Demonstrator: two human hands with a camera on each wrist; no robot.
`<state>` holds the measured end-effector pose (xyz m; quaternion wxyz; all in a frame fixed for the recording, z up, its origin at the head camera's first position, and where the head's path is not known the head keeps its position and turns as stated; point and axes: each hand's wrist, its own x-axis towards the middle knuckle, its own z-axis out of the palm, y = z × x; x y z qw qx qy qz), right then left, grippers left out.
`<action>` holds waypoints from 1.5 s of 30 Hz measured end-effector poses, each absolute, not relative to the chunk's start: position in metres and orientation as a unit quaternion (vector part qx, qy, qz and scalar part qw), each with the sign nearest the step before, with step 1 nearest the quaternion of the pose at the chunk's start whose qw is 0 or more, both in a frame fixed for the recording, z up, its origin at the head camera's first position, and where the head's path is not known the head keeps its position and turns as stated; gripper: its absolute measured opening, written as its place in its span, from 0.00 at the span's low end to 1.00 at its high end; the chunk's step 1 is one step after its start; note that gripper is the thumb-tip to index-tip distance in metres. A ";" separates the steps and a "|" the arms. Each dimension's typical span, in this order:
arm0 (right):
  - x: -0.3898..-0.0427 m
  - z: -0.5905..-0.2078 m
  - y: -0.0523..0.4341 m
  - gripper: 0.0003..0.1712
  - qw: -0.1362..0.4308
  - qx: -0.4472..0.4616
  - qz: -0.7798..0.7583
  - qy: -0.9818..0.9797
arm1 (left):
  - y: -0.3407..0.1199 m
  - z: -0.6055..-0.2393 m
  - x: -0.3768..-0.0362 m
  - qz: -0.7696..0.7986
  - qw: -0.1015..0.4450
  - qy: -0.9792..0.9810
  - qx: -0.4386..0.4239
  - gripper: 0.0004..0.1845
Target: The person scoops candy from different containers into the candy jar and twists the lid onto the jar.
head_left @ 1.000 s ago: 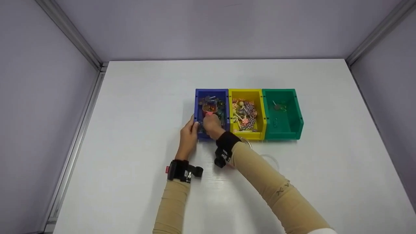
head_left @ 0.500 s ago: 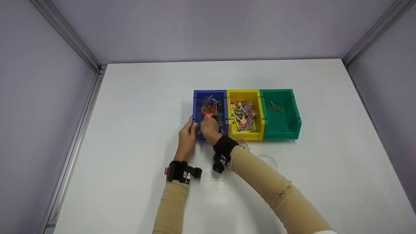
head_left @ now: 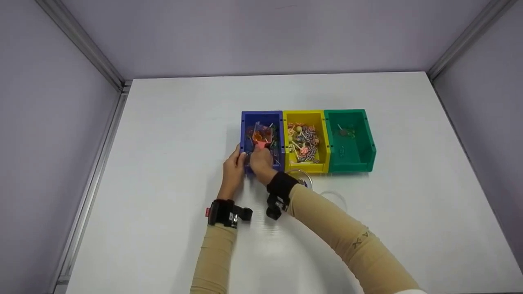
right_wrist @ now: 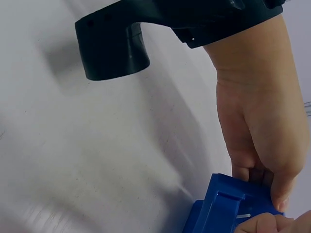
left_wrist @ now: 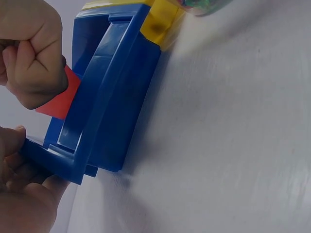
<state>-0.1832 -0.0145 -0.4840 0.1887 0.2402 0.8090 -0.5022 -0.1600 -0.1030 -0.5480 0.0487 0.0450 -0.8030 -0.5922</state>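
Observation:
My right hand grips the pink-red handle of a scoop inside the blue bin. The scoop's clear front part holds orange and red candies. More lollipops lie around it in that bin. On the bin's left wall rests my left hand, its thumb over the rim and fingers outside. Seen in the left wrist view, the right fist is curled round the red scoop, while the left hand pinches the bin's edge. The right wrist view cuts off most of the right hand.
A yellow bin full of lollipops and a green bin with a few candies adjoin the blue one. A clear round container with candies stands partly under the right forearm. A clear ring-shaped object lies right of it.
The right hand and scoop have drawn slightly toward me, and the scoop's candies now show more plainly. More of the round container is uncovered. The left hand keeps its hold on the bin.

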 end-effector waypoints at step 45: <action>-0.137 -0.417 0.064 0.17 0.234 0.084 -0.544 0.801 | -0.104 -0.550 -0.161 -0.572 0.011 -0.818 0.057 0.27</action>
